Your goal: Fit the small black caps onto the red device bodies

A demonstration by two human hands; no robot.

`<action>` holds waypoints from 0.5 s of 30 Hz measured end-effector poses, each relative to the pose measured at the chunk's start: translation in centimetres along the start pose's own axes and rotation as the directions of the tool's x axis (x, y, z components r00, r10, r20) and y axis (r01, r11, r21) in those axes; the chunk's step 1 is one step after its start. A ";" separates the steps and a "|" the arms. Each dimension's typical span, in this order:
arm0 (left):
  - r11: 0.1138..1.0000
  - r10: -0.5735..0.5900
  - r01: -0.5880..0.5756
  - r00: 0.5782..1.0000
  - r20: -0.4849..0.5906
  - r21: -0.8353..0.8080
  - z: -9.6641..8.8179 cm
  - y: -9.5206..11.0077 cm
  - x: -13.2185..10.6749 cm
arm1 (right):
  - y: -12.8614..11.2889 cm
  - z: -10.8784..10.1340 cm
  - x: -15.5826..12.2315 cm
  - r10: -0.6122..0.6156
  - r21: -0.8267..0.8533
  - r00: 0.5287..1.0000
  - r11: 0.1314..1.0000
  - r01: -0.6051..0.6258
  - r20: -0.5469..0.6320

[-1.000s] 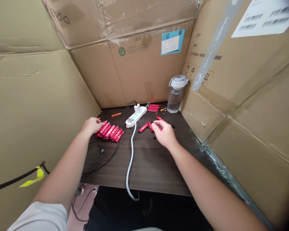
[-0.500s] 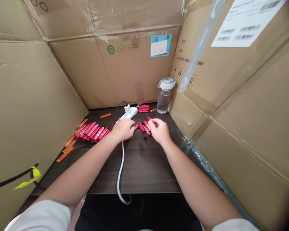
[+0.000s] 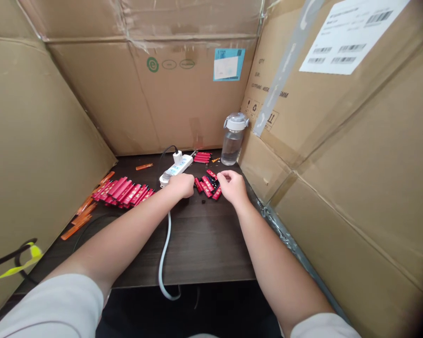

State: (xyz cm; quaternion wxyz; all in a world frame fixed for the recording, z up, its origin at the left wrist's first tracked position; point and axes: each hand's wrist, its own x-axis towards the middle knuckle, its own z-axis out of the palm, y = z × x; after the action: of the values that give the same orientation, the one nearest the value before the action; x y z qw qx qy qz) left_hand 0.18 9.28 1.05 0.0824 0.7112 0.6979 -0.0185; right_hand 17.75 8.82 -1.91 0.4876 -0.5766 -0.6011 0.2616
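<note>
My left hand [image 3: 183,185] is closed, its fingers curled down beside the power strip; whatever it may hold is hidden. My right hand [image 3: 233,188] has thumb and fingers pinched together at the right edge of a small pile of flat red sticks [image 3: 206,187]. What is in that pinch is too small to make out. These sticks carry gold lettering, and dark bits lie among them. A larger heap of similar red sticks [image 3: 121,192] lies left of my left hand, partly stacked. Between the hands a small black piece [image 3: 203,202] rests on the dark table.
A white power strip [image 3: 183,164] holds a plugged-in charger [image 3: 177,157]; its white cable [image 3: 165,253] hangs over the table's front edge. Behind stand a red row of sticks [image 3: 202,157] and a water bottle [image 3: 232,141]. Orange strips [image 3: 79,220] lie left. Cardboard walls [image 3: 183,103] enclose the table.
My left hand has curled its fingers and moved slightly away from the small pile. More of the pile shows, its sticks lying differently. My right hand stays pinched. The view has shifted right.
</note>
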 end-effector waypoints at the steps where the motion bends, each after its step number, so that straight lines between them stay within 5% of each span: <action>1: 1.000 -0.013 0.013 1.000 -0.008 -0.011 -0.1 0.1 -0.1 | 0.3 -0.3 0.4 0.001 -0.002 1.000 1.000 -0.001 -0.022; 5: 0.996 -0.001 -0.014 0.987 -0.160 -0.090 -1.0 -0.1 -1.6 | 1.4 -1.7 1.6 -0.004 -0.073 0.996 0.997 -0.002 -0.086; 9: 0.888 0.093 -0.245 0.924 -0.370 -0.388 -0.4 -0.5 -4.7 | 2.2 -2.0 1.7 -0.001 -0.304 1.000 0.953 -0.008 -0.030; 12: 0.748 0.080 -0.314 0.917 -0.391 -0.584 1.3 -0.6 -6.7 | 2.4 -1.5 1.3 -0.030 -0.400 0.995 0.914 0.065 0.093; 15: 0.704 0.082 -0.333 0.916 -0.393 -0.627 2.9 -0.7 -7.4 | 2.2 -0.9 0.9 -0.043 -0.428 0.982 0.896 0.119 0.184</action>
State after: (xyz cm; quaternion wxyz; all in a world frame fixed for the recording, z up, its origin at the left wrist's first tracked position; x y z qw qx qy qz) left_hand -0.40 1.51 -0.84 0.2189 0.6978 0.5728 0.3702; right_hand 19.63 9.89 -3.22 0.3035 -0.6211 -0.7073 0.1476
